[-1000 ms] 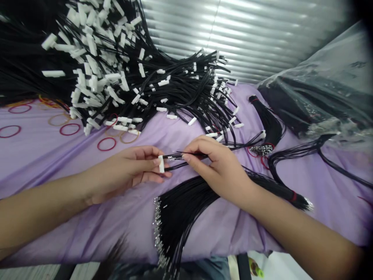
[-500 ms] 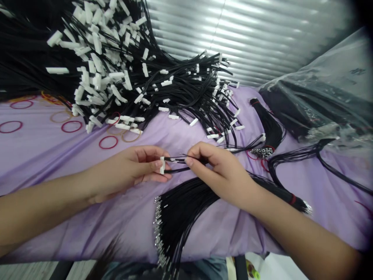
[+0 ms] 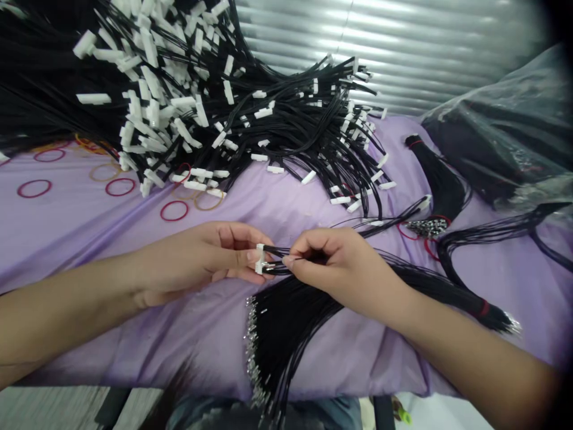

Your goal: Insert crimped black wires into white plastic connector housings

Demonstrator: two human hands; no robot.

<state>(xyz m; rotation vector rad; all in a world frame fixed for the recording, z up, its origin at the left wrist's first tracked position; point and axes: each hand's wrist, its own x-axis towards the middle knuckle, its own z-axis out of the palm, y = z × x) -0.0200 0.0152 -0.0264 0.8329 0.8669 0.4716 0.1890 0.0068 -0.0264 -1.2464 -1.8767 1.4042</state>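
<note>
My left hand (image 3: 210,257) pinches a small white connector housing (image 3: 259,259) between thumb and fingers. My right hand (image 3: 335,266) pinches thin black wires (image 3: 275,267) whose ends sit at the connector's right side. Both hands hover over the purple cloth (image 3: 89,239). Just below them lies a fanned bundle of loose black wires with metal terminals (image 3: 268,334), bound by a red band at its far right end.
A large heap of finished black wires with white connectors (image 3: 201,107) fills the back left. Rubber bands (image 3: 174,210) lie scattered on the cloth. A banded wire bundle (image 3: 441,185) and a clear plastic bag of wires (image 3: 505,137) sit at the right. A corrugated metal wall (image 3: 403,54) stands behind.
My right hand has moved left, bringing the wire ends up against the connector. The gap between the hands has closed. The view has shifted slightly.
</note>
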